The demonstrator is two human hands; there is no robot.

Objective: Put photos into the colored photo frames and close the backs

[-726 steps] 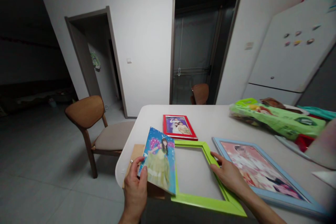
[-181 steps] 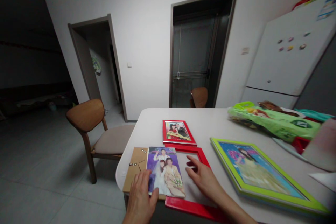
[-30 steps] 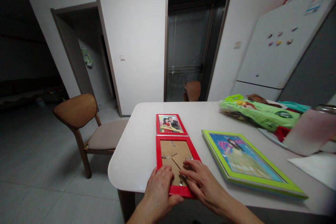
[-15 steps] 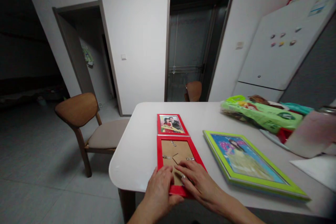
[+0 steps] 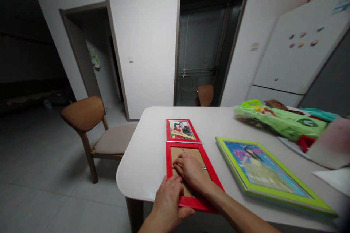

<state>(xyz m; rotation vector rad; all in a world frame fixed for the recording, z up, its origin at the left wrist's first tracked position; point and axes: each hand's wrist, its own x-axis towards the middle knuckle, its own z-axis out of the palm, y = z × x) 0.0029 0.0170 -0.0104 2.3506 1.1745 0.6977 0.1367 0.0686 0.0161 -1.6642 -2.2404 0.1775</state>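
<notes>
A red picture frame (image 5: 212, 174) lies face down on the white table, its brown backing board (image 5: 194, 153) upward. Metal clips show at the board's top (image 5: 183, 150) and right side (image 5: 204, 168). My left hand (image 5: 168, 196) grips the frame's near left corner, fingers on top and thumb by the near edge. Over the board, my right hand (image 5: 190, 170) has its fingers bent and closed at the left-side clip, which they cover. Touching the frame's far end is a smaller red frame (image 5: 182, 131), face up, with a photo of two people.
To the right lies a green picture frame (image 5: 273, 170), photo up. Behind it are a green plastic package (image 5: 284, 118) and a blurred pinkish container (image 5: 332, 143). A wooden chair (image 5: 84, 114) stands left of the table (image 5: 142, 153), whose rounded corner is near.
My right hand has moved from the board's lower part up and left to the left-side clip. My left hand keeps its place on the frame corner. The view has shifted slightly.
</notes>
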